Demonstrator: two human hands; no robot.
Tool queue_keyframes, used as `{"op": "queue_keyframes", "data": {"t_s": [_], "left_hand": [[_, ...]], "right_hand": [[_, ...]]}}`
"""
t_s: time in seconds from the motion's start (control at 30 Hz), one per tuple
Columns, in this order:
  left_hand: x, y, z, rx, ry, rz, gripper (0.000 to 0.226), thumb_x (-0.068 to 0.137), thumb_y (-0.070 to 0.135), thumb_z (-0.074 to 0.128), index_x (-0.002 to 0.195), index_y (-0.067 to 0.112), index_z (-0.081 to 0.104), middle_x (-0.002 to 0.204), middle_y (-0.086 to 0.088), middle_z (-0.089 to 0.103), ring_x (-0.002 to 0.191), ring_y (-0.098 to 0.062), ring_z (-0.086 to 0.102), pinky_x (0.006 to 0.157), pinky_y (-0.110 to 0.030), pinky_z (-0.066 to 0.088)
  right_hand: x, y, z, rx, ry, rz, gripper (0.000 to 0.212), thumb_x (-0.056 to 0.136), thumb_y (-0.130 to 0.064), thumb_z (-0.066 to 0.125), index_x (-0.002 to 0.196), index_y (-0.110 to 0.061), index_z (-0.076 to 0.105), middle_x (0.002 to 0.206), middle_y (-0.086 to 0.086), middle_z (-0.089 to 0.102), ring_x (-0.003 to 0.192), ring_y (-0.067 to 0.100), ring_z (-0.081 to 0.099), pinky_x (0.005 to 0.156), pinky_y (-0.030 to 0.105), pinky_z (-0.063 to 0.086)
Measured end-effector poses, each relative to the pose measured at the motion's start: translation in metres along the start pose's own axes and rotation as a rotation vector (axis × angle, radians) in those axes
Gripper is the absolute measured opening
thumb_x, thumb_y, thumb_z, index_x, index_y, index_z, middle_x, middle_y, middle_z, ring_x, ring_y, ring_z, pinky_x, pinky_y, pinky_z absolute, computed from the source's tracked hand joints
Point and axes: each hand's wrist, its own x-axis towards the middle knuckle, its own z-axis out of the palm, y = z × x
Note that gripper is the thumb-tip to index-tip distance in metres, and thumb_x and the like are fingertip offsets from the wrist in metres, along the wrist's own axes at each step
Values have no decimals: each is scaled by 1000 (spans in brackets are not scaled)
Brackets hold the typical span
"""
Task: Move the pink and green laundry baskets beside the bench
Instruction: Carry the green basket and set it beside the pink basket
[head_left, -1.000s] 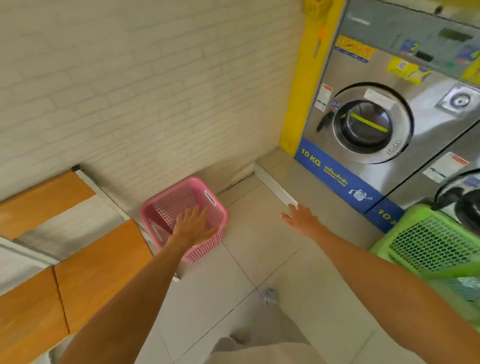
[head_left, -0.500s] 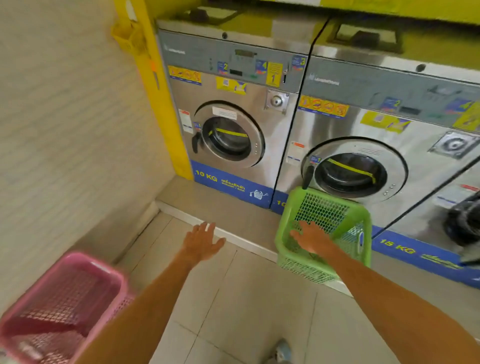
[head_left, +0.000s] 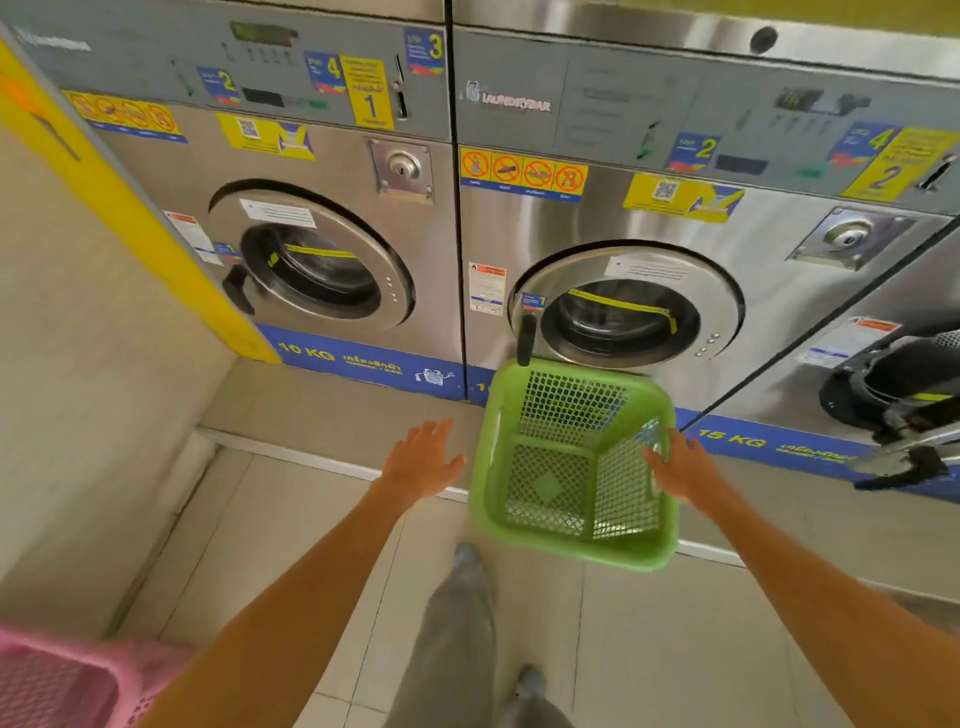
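The green laundry basket (head_left: 571, 467) sits tilted toward me at the foot of the second washing machine, on the edge of the raised step. My right hand (head_left: 680, 467) is at its right rim, with the fingers hooked over the mesh wall. My left hand (head_left: 423, 457) hovers open just left of the basket, fingers spread, not touching it. The pink laundry basket (head_left: 62, 680) stands on the floor at the bottom left corner, partly cut off by the frame edge. The bench is out of view.
Steel washing machines (head_left: 322, 270) line the back on a raised step (head_left: 311, 410). The rightmost machine's door (head_left: 904, 405) hangs open over the step. A beige wall (head_left: 78, 389) closes the left side. My legs and shoes (head_left: 467, 613) are on the tiled floor below.
My view has swung right, away from the bench and pink basket, and closer to the washers. My right hand moved from inside the green basket to its right rim; my left hand came nearer it.
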Motion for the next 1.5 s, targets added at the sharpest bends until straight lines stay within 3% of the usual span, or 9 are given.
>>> {"op": "queue_keyframes", "data": {"t_s": [0.17, 0.4, 0.6, 0.67, 0.87, 1.0, 1.17, 1.4, 1.5], "left_hand": [[89, -9, 37, -149, -86, 35, 69, 100, 34, 53, 159, 16, 22, 154, -15, 39, 141, -33, 38, 112, -41, 34], [153, -22, 99, -287, -143, 2, 75, 97, 28, 58, 160, 11, 20, 142, -22, 46, 131, -40, 47, 107, -43, 38], [198, -15, 148, -418, -102, -58, 81, 95, 17, 60, 160, 9, 11, 145, -27, 43, 130, -43, 46, 107, -48, 39], [211, -9, 161, -462, -52, -88, 82, 94, 14, 60, 160, 10, 13, 135, -27, 47, 120, -45, 53, 102, -49, 44], [217, 1, 182, -540, 48, -151, 77, 95, 12, 56, 161, 18, 16, 121, -21, 56, 103, -33, 59, 86, -39, 47], [180, -11, 193, -607, 109, -296, 75, 95, 11, 52, 160, 27, 17, 120, -15, 55, 98, -26, 58, 82, -39, 49], [111, -57, 206, -658, 232, -526, 74, 96, 8, 52, 159, 28, 19, 130, -10, 54, 99, -16, 49, 81, -33, 44], [-5, -156, 236, -721, 388, -892, 74, 94, 14, 55, 158, 31, 21, 121, -10, 57, 92, -21, 53, 74, -37, 48], [-46, -191, 253, -821, 503, -1041, 75, 90, 17, 54, 155, 36, 20, 123, -11, 59, 92, -28, 63, 77, -49, 58]], "right_hand": [[38, 11, 13, 30, 1, 94, 48, 94, -26, 60, 131, 2, 47, 117, 32, 63, 107, 46, 62, 89, 47, 49], [102, 52, 47, -49, -41, 290, 76, 93, -21, 64, 150, 9, 22, 139, 39, 46, 127, 52, 47, 103, 48, 38], [155, 74, 90, -8, -71, 338, 74, 91, -18, 67, 145, 10, 24, 125, 41, 55, 115, 54, 55, 93, 48, 43], [170, 80, 105, 1, -53, 302, 75, 90, -16, 68, 142, 12, 21, 122, 42, 55, 112, 55, 57, 90, 49, 44], [185, 84, 116, -4, 50, 367, 41, 91, -11, 47, 126, 2, 31, 110, 42, 57, 97, 55, 60, 80, 53, 47], [170, 78, 119, -9, -8, 288, 53, 81, -30, 49, 124, -2, 35, 102, 38, 61, 90, 52, 62, 75, 49, 49], [157, 40, 146, -7, -113, 197, 43, 85, -20, 65, 121, -7, 43, 97, 28, 66, 88, 44, 65, 79, 50, 54], [138, -84, 211, -126, -266, -192, 36, 83, -22, 69, 111, -16, 46, 81, 17, 66, 82, 41, 67, 71, 45, 53], [131, -152, 245, -207, -350, -368, 34, 83, -23, 70, 108, -18, 48, 80, 13, 66, 80, 38, 67, 65, 40, 49]]}}
